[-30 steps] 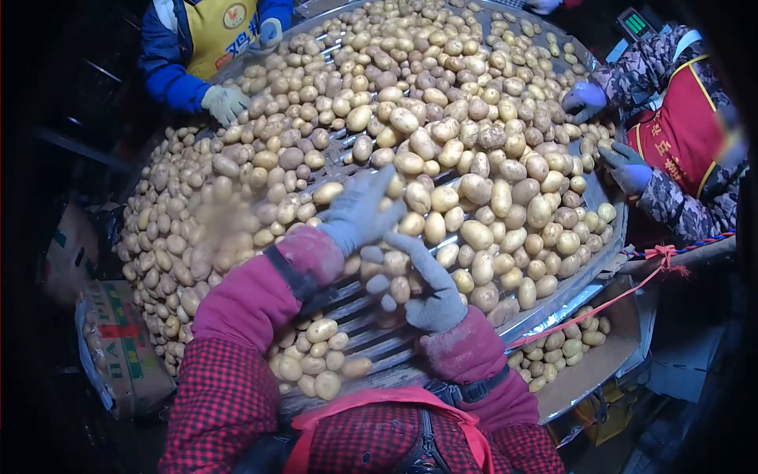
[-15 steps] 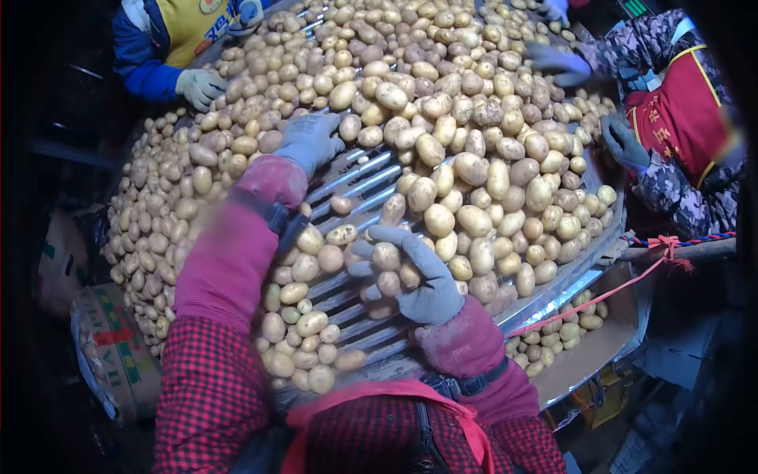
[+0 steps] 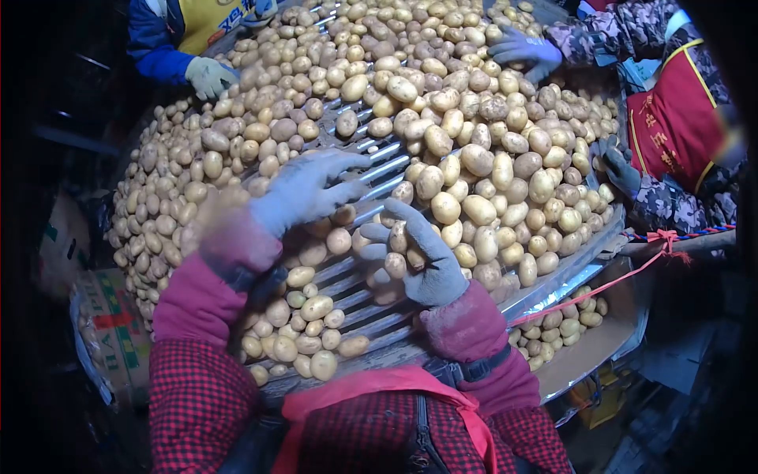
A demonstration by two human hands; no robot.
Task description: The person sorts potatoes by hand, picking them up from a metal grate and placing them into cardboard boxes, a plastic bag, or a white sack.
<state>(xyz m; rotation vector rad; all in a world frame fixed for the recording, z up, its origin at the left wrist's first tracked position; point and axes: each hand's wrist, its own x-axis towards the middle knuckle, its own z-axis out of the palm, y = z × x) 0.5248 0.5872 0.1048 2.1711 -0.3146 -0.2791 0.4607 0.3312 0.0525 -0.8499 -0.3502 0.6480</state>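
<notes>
Both of my hands wear grey gloves. My left hand is over the slatted metal rack, its fingers spread and pointing right, with potatoes just below it. No potato shows in its grasp. My right hand, palm up at the middle of the rack, has its fingers curled around a few small potatoes. A large heap of potatoes lies beyond and to the right of it. A smaller group of potatoes rests on the near slats.
At the upper left is a co-worker's gloved hand. Another co-worker's gloved hands reach in from the right. A cardboard box holding potatoes stands below the right edge, near a pink string. A printed box is at the left.
My left hand has come down and nearer, off the potatoes at the rack's far part. My right hand has shifted slightly, still holding potatoes. The right co-worker's upper hand has moved left.
</notes>
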